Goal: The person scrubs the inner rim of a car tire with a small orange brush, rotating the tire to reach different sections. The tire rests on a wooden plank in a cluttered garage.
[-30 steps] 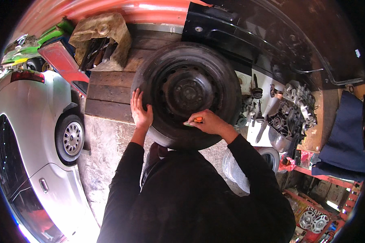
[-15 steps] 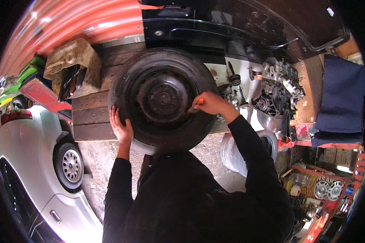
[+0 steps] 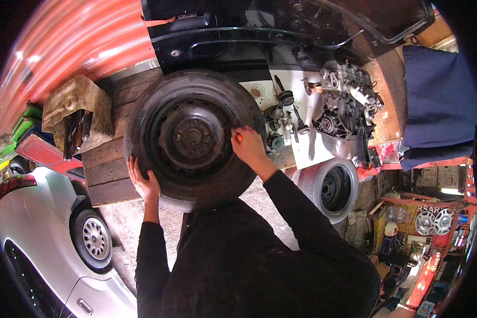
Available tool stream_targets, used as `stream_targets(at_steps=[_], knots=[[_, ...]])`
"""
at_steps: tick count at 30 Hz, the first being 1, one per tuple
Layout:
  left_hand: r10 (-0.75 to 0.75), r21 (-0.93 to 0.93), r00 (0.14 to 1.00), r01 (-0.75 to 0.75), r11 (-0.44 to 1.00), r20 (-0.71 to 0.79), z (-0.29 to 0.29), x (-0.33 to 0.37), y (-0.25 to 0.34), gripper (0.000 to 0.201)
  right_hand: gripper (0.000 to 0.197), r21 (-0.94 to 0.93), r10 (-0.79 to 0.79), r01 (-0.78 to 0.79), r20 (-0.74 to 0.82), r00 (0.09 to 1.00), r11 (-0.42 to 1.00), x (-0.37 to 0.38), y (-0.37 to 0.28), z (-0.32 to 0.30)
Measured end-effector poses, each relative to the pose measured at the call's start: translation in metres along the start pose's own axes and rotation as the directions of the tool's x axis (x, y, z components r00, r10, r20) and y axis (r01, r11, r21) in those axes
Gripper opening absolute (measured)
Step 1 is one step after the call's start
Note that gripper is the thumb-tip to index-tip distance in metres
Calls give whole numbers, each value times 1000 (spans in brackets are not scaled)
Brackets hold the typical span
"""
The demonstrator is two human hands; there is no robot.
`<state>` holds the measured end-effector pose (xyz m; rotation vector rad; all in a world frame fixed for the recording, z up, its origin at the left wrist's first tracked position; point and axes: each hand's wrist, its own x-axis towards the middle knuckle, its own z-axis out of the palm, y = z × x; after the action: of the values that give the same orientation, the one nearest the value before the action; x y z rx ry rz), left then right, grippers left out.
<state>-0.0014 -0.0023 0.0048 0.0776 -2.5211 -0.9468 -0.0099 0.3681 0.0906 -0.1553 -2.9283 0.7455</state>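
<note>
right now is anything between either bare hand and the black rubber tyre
Nothing visible for the bare left hand, resting on the black rubber tyre at its lower left. At the right, the bare right hand holds a small orange object that may lie between.

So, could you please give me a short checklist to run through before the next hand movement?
1. Left hand steadying the wheel: ok, it rests on the near left side of the tire.
2. Right hand gripping the orange tool: ok, orange shows between the fingers.
3. Tool's tip placement: cannot tell, the tip is not clearly visible.
4. Wheel fully on the wooden bench: not ok, its near edge appears to overhang.
5. Engine clear of right hand: ok, they are apart.
</note>
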Motion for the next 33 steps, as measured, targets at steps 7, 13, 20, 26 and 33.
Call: stream_targets(at_steps=[7, 13, 20, 26, 33], knots=[[21, 3, 1000, -21, 1000, -12, 3, 1, -3, 65, 19, 96, 48, -38, -107, 993, 995, 3, -12, -13], [26, -3, 999, -26, 1000, -21, 3, 1, -4, 66, 13, 60, -14, 11, 45, 999, 998, -34, -21, -15], [10, -21, 1000, -11, 1000, -20, 2, 4, 4, 63, 16, 21, 25, -23, -107, 994, 1000, -3, -24, -9], [17, -31, 1000, -18, 999, -24, -3, -3, 6, 64, 16, 49, 158, -157, -27, 987, 986, 15, -37, -51], [24, -30, 999, -25, 999, -25, -2, 1, 8, 64, 17, -20, 163, -162, 203, 966, 987, -16, -72, -7]])
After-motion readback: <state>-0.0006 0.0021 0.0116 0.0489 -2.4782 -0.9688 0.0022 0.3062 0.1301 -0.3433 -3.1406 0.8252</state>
